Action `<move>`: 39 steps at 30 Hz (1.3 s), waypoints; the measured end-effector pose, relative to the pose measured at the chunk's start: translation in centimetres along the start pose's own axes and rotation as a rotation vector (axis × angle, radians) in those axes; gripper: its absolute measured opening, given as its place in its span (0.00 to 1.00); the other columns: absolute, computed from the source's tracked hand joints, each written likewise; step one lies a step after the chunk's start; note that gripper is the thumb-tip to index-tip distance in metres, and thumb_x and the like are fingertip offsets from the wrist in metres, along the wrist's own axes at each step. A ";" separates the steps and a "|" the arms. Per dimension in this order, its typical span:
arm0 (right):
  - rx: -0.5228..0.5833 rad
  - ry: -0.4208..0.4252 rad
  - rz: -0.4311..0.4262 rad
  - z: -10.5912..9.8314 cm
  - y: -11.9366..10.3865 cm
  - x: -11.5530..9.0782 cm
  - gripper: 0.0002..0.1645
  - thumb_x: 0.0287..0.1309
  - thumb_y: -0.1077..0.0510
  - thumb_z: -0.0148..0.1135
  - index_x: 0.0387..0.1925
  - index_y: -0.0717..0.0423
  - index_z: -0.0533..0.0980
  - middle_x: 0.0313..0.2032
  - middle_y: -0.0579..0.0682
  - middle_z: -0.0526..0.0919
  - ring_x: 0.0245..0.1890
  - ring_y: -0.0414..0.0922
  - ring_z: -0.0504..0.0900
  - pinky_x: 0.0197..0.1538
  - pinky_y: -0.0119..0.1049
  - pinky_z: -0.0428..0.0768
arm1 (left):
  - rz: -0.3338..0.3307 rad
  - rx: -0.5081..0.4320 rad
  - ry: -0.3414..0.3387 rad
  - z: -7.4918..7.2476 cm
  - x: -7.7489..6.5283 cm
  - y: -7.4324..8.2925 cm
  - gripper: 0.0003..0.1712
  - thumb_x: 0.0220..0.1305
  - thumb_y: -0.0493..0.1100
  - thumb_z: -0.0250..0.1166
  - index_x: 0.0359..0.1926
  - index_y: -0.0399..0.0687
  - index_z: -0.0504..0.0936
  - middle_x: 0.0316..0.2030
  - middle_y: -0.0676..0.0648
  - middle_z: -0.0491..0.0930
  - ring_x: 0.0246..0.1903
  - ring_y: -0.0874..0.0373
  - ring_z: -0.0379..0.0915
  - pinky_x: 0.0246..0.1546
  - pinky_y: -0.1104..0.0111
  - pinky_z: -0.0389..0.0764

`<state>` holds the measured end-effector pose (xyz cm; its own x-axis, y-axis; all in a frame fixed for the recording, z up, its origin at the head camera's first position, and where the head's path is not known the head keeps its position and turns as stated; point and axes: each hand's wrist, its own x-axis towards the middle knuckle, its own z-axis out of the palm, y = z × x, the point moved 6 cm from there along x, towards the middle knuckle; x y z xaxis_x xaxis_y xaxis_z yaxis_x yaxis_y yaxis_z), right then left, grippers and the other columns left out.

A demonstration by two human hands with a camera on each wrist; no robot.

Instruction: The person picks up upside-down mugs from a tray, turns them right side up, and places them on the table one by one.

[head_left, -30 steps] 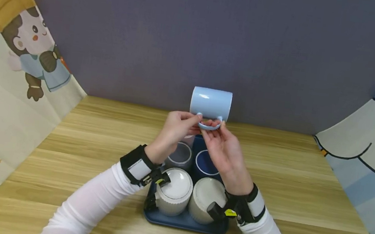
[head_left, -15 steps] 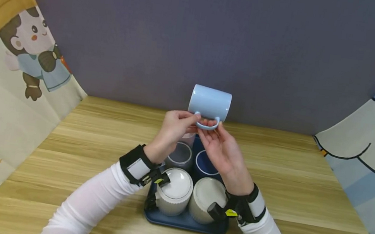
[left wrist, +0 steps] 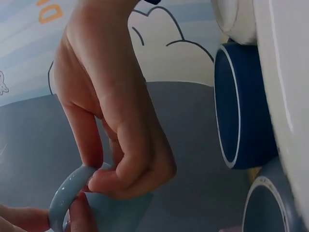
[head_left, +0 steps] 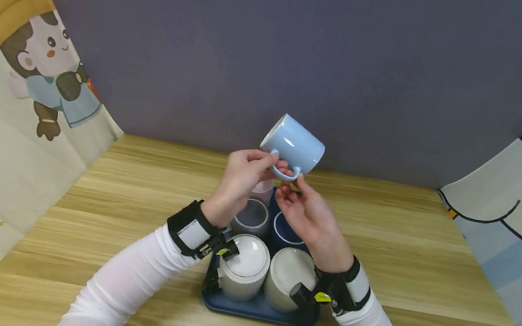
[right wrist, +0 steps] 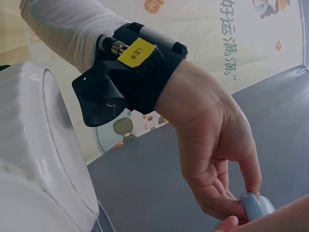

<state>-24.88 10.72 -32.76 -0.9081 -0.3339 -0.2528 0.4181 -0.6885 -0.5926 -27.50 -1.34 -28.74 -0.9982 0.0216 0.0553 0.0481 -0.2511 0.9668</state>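
Observation:
A light blue mug is held aloft above the back of the tray, tilted with its mouth to the upper left and its base to the lower right. My left hand pinches the handle near the rim end, thumb on top. At the handle's lower end, the thumb and index finger of my right hand pinch it; the left wrist view shows that grip on the handle closely. In the right wrist view, my left hand partly curls round the handle, and much of the mug's body is hidden.
Below my hands, a dark blue tray carries a white cup and a cream cup, both upside down. Behind them stand a grey cup, a navy cup and a pink cup. A grey panel rises behind the table.
The blue mug has turned from lying nearly level to a slant, its mouth end up and its base end down. My right fingers have slid slightly down and more curled with the handle.

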 end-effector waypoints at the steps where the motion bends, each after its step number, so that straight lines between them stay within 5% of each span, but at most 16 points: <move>1: -0.005 -0.007 0.004 0.0 -0.5 0.3 0.13 0.71 0.49 0.38 0.49 0.50 0.63 0.38 0.47 0.66 0.41 0.38 0.69 0.50 0.26 0.73 | -0.001 -0.007 0.009 0.2 0.4 0.0 0.12 0.64 0.38 0.61 0.41 0.29 0.81 0.32 0.39 0.85 0.33 0.56 0.84 0.42 0.66 0.82; 6: -0.015 -0.036 0.030 0.0 -2.8 1.8 0.12 0.71 0.50 0.39 0.49 0.51 0.63 0.41 0.47 0.66 0.44 0.39 0.68 0.52 0.26 0.73 | -0.015 -0.070 0.054 1.4 2.3 -0.1 0.12 0.66 0.38 0.59 0.41 0.29 0.81 0.31 0.43 0.84 0.35 0.57 0.83 0.45 0.65 0.81; 12: -0.017 -0.094 0.085 -0.1 -4.6 3.5 0.13 0.71 0.51 0.39 0.50 0.52 0.62 0.42 0.49 0.66 0.46 0.40 0.68 0.51 0.28 0.74 | 0.003 -0.256 0.059 2.2 4.9 -1.1 0.12 0.66 0.35 0.57 0.41 0.26 0.80 0.30 0.43 0.84 0.32 0.57 0.82 0.44 0.67 0.81; 24: -0.071 -0.271 0.182 -0.5 -7.1 6.1 0.15 0.72 0.53 0.39 0.49 0.58 0.68 0.41 0.52 0.74 0.44 0.42 0.74 0.51 0.31 0.76 | 0.042 -0.350 0.123 3.6 7.0 -0.1 0.15 0.68 0.32 0.54 0.50 0.20 0.74 0.25 0.48 0.83 0.27 0.61 0.80 0.38 0.72 0.80; 28: -0.164 -0.343 0.148 -0.1 -6.7 5.3 0.24 0.73 0.53 0.36 0.62 0.64 0.59 0.48 0.55 0.75 0.49 0.45 0.75 0.57 0.33 0.74 | 0.065 -0.334 0.129 2.9 6.2 0.1 0.14 0.68 0.32 0.54 0.48 0.21 0.74 0.24 0.50 0.83 0.26 0.61 0.79 0.36 0.72 0.79; 33: -0.342 -0.351 0.096 0.2 -6.4 4.3 0.35 0.74 0.50 0.33 0.71 0.69 0.42 0.65 0.65 0.60 0.62 0.50 0.68 0.70 0.41 0.60 | 0.117 -0.294 0.116 1.8 5.4 0.6 0.12 0.68 0.32 0.54 0.42 0.22 0.75 0.23 0.50 0.83 0.27 0.61 0.79 0.37 0.73 0.79; 36: -0.432 -0.347 0.074 0.2 -6.2 3.7 0.36 0.74 0.48 0.30 0.71 0.68 0.42 0.71 0.67 0.49 0.68 0.54 0.59 0.72 0.44 0.53 | 0.159 -0.279 0.118 1.1 4.9 1.0 0.08 0.67 0.31 0.54 0.36 0.26 0.77 0.21 0.51 0.82 0.26 0.61 0.79 0.35 0.73 0.79; 39: -0.529 -0.335 0.019 0.1 -6.3 3.0 0.35 0.75 0.48 0.31 0.71 0.67 0.44 0.72 0.65 0.48 0.69 0.52 0.59 0.71 0.43 0.58 | 0.196 -0.262 0.128 0.4 4.5 1.4 0.07 0.65 0.29 0.55 0.31 0.31 0.77 0.18 0.51 0.80 0.23 0.61 0.77 0.32 0.73 0.77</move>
<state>-30.22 13.95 -29.67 -0.8081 -0.5856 -0.0642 0.2876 -0.2970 -0.9106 -31.90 -1.24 -27.00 -0.9679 -0.1690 0.1858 0.2454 -0.4785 0.8431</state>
